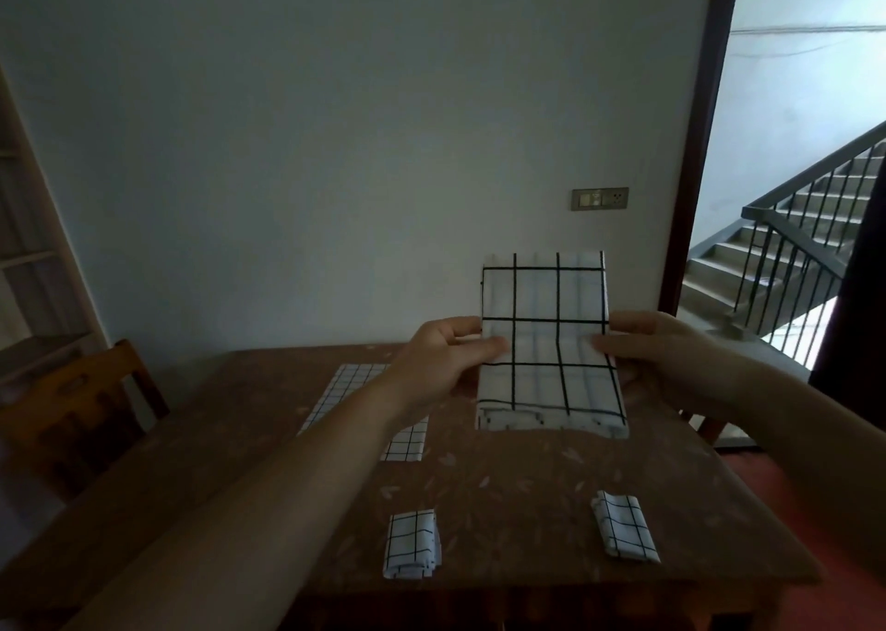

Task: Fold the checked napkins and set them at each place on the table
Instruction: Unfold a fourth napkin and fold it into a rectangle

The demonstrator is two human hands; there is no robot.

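1. Wooden chair at far left, drawn up against the left edge of the bench; pale shelving behind it along the left wall.
2. Unfolded checked napkin lying flat on the far left part of the bench, partly hidden by the left forearm; one corner showing below the arm.
3. Left hand raised above the bench, thumb on the near face of the held napkin and fingers curled behind its left edge, pinching it.
4. Small folded napkin resting on the near side of the bench, left of centre, close to the front edge.
5. Held napkin: checked cloth folded into a tall rectangle, upright in the air between both hands, lower hem hanging just over the bench, stacked layers visible at the bottom edge.
6. Second folded napkin lying on the near side of the bench, right of centre, turned slightly askew and well apart from the other folded one.
7. Switch plate on the grey wall above the held napkin.
8. Right hand gripping the right edge of the held napkin, thumb in front, fingers folded behind.
9. Open doorway at far right, with a staircase and dark railing beyond.
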